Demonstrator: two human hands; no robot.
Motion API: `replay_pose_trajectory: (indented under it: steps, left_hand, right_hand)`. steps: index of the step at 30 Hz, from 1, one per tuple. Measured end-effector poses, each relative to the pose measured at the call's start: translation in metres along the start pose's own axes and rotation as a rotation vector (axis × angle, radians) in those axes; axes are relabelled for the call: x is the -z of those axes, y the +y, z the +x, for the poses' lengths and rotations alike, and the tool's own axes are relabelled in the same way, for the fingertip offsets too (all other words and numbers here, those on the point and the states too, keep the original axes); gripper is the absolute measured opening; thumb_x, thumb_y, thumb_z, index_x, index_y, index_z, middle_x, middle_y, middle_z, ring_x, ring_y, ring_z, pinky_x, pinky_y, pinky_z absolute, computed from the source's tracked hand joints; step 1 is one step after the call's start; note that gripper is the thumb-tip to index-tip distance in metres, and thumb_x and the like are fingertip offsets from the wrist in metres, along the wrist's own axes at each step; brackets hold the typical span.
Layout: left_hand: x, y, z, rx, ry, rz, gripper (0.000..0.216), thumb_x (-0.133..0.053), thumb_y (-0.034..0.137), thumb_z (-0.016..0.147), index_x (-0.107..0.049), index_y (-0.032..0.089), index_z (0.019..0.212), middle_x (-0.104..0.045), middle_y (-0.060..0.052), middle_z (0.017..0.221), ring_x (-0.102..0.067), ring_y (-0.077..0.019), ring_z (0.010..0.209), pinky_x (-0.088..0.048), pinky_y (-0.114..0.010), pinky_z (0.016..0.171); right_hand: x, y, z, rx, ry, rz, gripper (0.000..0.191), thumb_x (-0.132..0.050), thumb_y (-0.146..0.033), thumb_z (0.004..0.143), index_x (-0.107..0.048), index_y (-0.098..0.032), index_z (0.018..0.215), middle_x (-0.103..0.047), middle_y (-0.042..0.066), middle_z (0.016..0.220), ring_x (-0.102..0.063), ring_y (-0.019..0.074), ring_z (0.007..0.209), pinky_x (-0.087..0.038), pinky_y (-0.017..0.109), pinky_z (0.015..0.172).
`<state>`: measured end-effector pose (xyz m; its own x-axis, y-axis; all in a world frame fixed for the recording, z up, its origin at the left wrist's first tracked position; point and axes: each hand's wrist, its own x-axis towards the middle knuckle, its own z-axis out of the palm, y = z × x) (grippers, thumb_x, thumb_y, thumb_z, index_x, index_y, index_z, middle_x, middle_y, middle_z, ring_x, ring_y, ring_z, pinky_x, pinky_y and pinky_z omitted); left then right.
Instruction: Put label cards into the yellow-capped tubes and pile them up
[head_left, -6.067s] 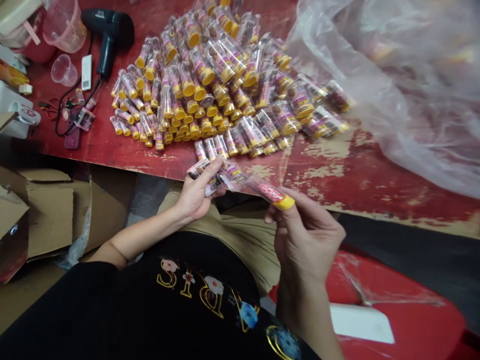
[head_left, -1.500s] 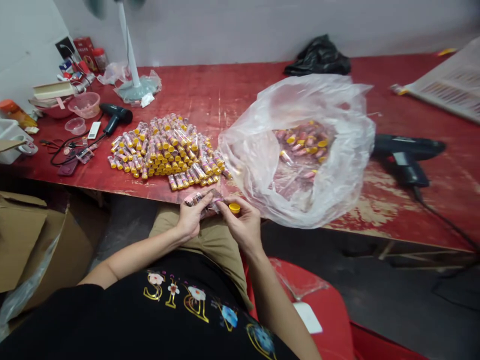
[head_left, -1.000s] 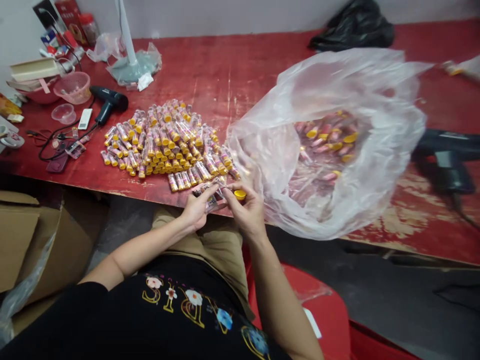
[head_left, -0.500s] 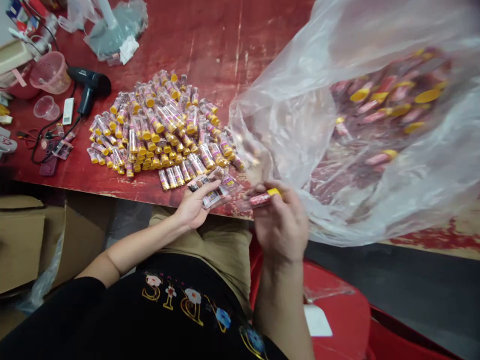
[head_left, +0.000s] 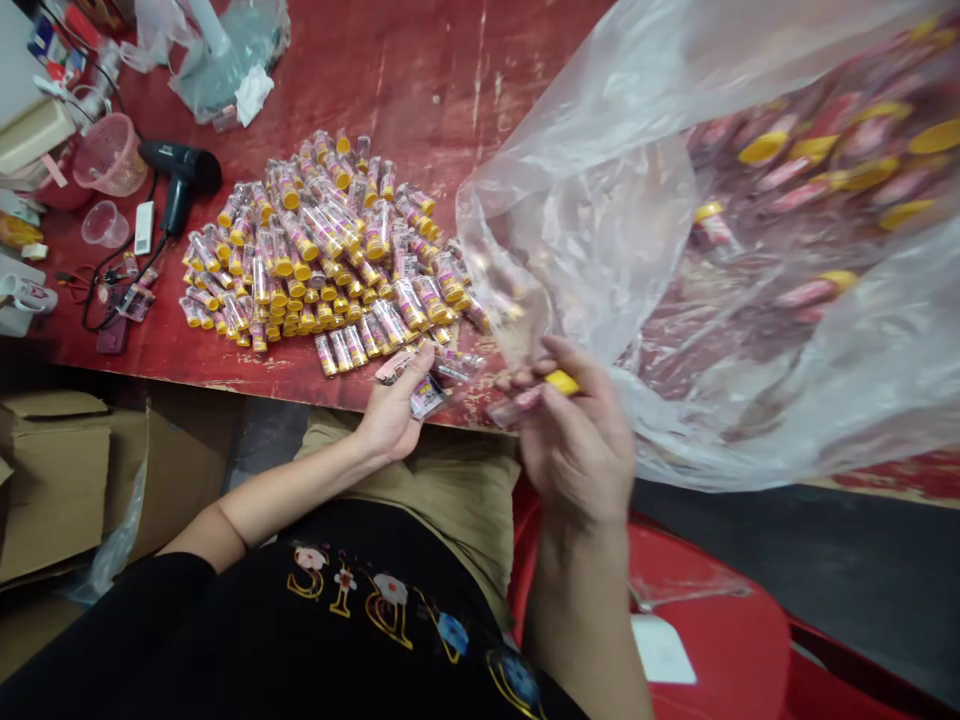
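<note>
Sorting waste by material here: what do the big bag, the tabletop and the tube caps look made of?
Bag: thin clear plastic film, glossy, crinkled, contents showing through. Tabletop: likely painted wood board, its red coat worn to pale patches. Caps: probably smooth opaque yellow plastic.

A worn red table stands above cardboard boxes, a red plastic chair and a dark floor.

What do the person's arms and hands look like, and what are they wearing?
Both arms are bare to the elbow, with no gloves, rings or watch showing on the left hand or the right hand. The person wears a black top printed with gold letters and small flowers, and tan trousers.
</note>
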<state>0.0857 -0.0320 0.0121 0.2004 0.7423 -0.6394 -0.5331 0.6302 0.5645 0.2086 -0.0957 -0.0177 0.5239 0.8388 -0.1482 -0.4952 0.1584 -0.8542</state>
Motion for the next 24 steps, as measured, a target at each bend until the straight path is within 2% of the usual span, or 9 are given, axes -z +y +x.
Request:
replay_pose_trajectory:
  steps: [3, 5, 11, 14, 17, 20, 24]
  left_hand:
    - [0.001, 0.003, 0.0, 0.017, -0.003, 0.015, 0.026, -0.091, 0.024, 0.076, -0.067, 0.016, 0.083, -0.07, 0.005, 0.076, -0.066, -0.0083, 0.067, -0.061, -0.032, 0.091]
    - [0.002, 0.002, -0.002, 0.028, -0.017, 0.036, 0.027, -0.092, 0.025, 0.075, -0.066, 0.016, 0.081, -0.069, 0.005, 0.073, -0.066, -0.0091, 0.067, -0.061, -0.033, 0.091]
    - [0.007, -0.003, -0.006, 0.1, -0.045, 0.069, 0.021, -0.085, 0.029, 0.083, -0.069, 0.017, 0.086, -0.072, 0.002, 0.078, -0.073, -0.0145, 0.082, -0.062, -0.037, 0.096]
    - [0.008, -0.002, -0.004, 0.128, -0.053, 0.067, 0.02, -0.085, 0.029, 0.084, -0.07, 0.018, 0.092, -0.076, -0.001, 0.087, -0.076, -0.0191, 0.095, -0.062, -0.04, 0.097]
    - [0.008, 0.001, -0.002, 0.159, -0.053, 0.07, 0.022, -0.084, 0.031, 0.085, -0.07, 0.018, 0.095, -0.078, -0.003, 0.094, -0.076, -0.0223, 0.103, -0.062, -0.04, 0.097]
    - [0.007, 0.002, -0.001, 0.151, -0.033, 0.065, 0.023, -0.085, 0.031, 0.083, -0.069, 0.018, 0.091, -0.076, -0.002, 0.086, -0.076, -0.0193, 0.093, -0.063, -0.038, 0.094]
    - [0.009, 0.001, 0.0, 0.137, -0.046, 0.053, 0.024, -0.086, 0.031, 0.082, -0.068, 0.017, 0.09, -0.074, 0.0, 0.082, -0.073, -0.0143, 0.078, -0.065, -0.036, 0.09]
  right_hand:
    - [-0.002, -0.014, -0.006, 0.145, 0.097, 0.026, 0.037, -0.09, -0.037, 0.077, -0.077, -0.03, 0.111, -0.064, -0.001, 0.101, -0.065, 0.0127, 0.092, -0.058, 0.041, 0.106]
    - [-0.007, -0.014, -0.008, 0.23, 0.133, 0.044, 0.03, -0.09, -0.039, 0.078, -0.077, -0.03, 0.103, -0.064, -0.001, 0.1, -0.066, 0.0141, 0.095, -0.056, 0.044, 0.109]
    - [-0.014, 0.01, -0.005, 0.353, 0.281, -0.096, 0.037, -0.091, -0.046, 0.075, -0.074, -0.026, 0.101, -0.067, 0.001, 0.1, -0.064, 0.0136, 0.085, -0.057, 0.029, 0.079]
    - [-0.011, 0.016, -0.011, 0.511, 0.329, -0.207, 0.032, -0.091, -0.042, 0.076, -0.077, -0.025, 0.099, -0.069, 0.002, 0.098, -0.066, 0.0169, 0.092, -0.057, 0.033, 0.089]
    - [-0.006, 0.012, -0.021, 0.606, 0.267, -0.292, 0.022, -0.089, -0.025, 0.078, -0.081, -0.026, 0.099, -0.073, 0.004, 0.099, -0.068, 0.0177, 0.096, -0.056, 0.033, 0.09]
    - [-0.001, 0.004, -0.029, 0.607, 0.219, -0.393, 0.028, -0.087, -0.013, 0.077, -0.083, -0.027, 0.101, -0.076, 0.005, 0.102, -0.07, 0.0165, 0.091, -0.056, 0.028, 0.077]
    - [0.006, -0.004, -0.033, 0.642, 0.186, -0.461, 0.032, -0.087, -0.011, 0.074, -0.084, -0.028, 0.101, -0.077, 0.006, 0.098, -0.072, 0.0179, 0.088, -0.058, 0.029, 0.073]
